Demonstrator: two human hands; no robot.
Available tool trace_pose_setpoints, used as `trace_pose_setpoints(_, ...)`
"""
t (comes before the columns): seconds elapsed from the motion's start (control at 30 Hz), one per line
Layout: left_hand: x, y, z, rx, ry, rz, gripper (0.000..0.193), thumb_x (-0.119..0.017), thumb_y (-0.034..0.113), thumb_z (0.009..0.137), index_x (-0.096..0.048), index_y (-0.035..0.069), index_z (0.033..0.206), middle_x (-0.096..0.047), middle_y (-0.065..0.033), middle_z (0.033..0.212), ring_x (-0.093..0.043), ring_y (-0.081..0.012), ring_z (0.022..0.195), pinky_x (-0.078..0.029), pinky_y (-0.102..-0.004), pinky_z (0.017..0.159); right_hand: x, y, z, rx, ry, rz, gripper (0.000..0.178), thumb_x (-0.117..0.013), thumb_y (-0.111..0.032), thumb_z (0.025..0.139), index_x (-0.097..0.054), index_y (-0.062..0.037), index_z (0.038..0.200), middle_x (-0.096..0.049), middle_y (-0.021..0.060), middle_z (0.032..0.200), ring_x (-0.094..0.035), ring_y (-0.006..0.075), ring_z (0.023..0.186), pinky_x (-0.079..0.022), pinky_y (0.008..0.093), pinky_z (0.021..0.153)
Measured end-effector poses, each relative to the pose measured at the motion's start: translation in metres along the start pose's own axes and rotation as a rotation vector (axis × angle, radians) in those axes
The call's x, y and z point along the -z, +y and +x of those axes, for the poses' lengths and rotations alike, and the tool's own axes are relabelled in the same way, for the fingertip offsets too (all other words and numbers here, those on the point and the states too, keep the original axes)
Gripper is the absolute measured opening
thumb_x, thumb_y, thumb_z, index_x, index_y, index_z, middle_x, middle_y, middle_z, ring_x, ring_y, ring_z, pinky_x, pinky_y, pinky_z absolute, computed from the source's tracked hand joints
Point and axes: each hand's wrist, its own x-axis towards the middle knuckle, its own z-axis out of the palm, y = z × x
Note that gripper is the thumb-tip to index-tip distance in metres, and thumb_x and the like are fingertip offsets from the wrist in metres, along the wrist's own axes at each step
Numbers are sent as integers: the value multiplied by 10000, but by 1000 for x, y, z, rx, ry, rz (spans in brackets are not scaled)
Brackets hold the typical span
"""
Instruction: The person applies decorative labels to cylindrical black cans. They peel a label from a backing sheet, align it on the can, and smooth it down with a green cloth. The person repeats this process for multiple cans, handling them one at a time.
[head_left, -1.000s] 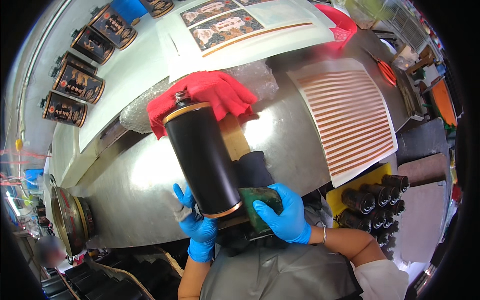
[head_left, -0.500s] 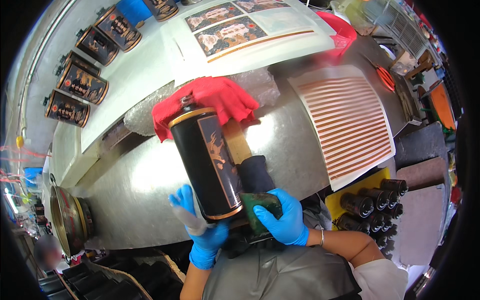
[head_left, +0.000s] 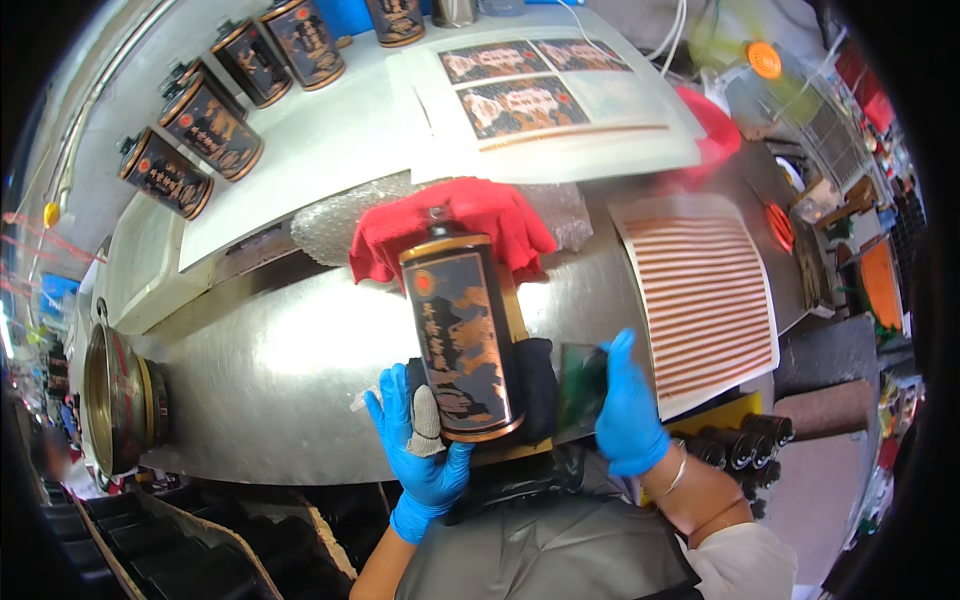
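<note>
A black bottle (head_left: pixel 462 345) with gold rims and a black-and-copper decorated panel lies tilted on a support, its neck on a red cloth (head_left: pixel 395 225). Dark cloth (head_left: pixel 537 385) lies under its lower right. My left hand (head_left: pixel 425 465), blue-gloved with a grey cover on one finger, grips the bottle's lower left edge, thumb by the base; other fingers stick up apart from it. To the right of the bottle, my gloved right hand (head_left: pixel 630 415) is closed around the side of a flat, square green piece (head_left: pixel 582 385), blurred by motion.
Several similar decorated bottles (head_left: pixel 210 125) stand at the back left. Printed decal sheets (head_left: pixel 525 105) lie behind, and a sheet of brown strips (head_left: pixel 700 290) to the right. A round metal pan (head_left: pixel 110 400) stands left on the metal table (head_left: pixel 260 430). Orange-handled scissors (head_left: pixel 778 228) lie at right.
The bottle has turned so its decorated panel faces up. My right hand has moved right with the green piece, away from the bottle. My left hand stays at the base.
</note>
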Motion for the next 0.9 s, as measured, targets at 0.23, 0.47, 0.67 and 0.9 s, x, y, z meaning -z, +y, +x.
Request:
trace_pose_setpoints(0.23, 9, 6, 6, 213, -38, 100, 732, -703, 251, 735, -404, 27, 1364, -193, -262, 1472, -125, -409, 1383, -64, -519, 1101, -92, -133, 94, 389, -586, -540, 339, -574, -340, 866, -684, -19, 887, -631, 62, 724, -597, 165, 668, -479, 261, 641)
trace_pose_setpoints(0.47, 20, 4, 16, 252, -15, 88, 902, -716, 251, 693, -249, -31, 1410, -194, -259, 1467, -163, -418, 1366, -114, -492, 1098, -155, -172, 127, 329, -821, -1340, 294, -678, -292, 777, -689, -12, 866, -655, 117, 751, -595, 156, 688, -484, 293, 670)
trace_pose_setpoints(0.67, 43, -25, 18, 181, 398, 199, 880, -669, 288, 782, -152, -8, 1431, -264, -242, 1438, -203, -406, 1347, -76, -532, 1090, -200, -216, 93, 319, -1059, -1117, 233, -671, -231, 832, -688, -12, 910, -642, 13, 789, -538, 72, 757, -458, 251, 722)
trace_pose_setpoints(0.9, 101, -47, 103, 241, 600, 183, 901, -696, 184, 762, -135, -20, 1437, -221, -238, 1461, -201, -424, 1331, -202, -449, 1070, -313, -272, 99, 986, -932, -958, 233, -672, -216, 819, -642, 4, 748, -568, 24, 624, -459, 77, 618, -427, 275, 603)
